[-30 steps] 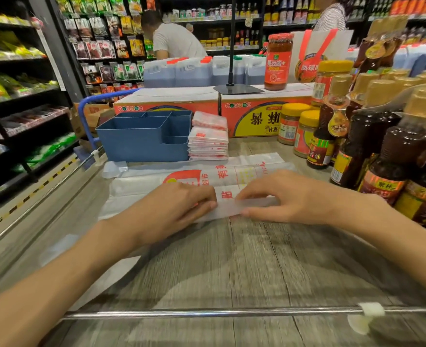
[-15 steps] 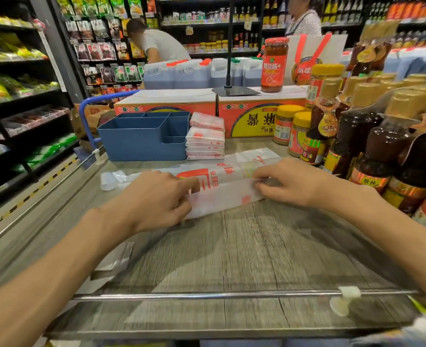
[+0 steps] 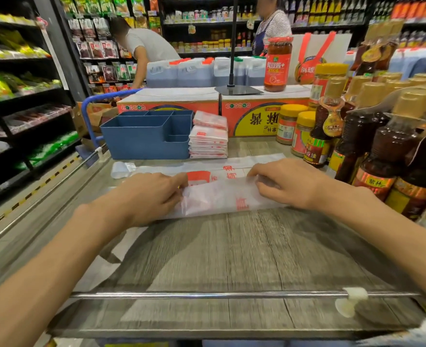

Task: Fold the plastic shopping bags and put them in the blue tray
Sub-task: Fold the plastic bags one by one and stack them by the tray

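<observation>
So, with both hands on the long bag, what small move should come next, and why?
Probably fold the near edge over again. Both hands, left and right, pinch the bag, which lies as a long strip, wider than the folded stack beside the tray.

Both forearms are showing bare all the way, no sleeves, and the left hand (image 3: 144, 196) and right hand (image 3: 289, 184) aren't wearing gloves, rings or a watch.
</observation>
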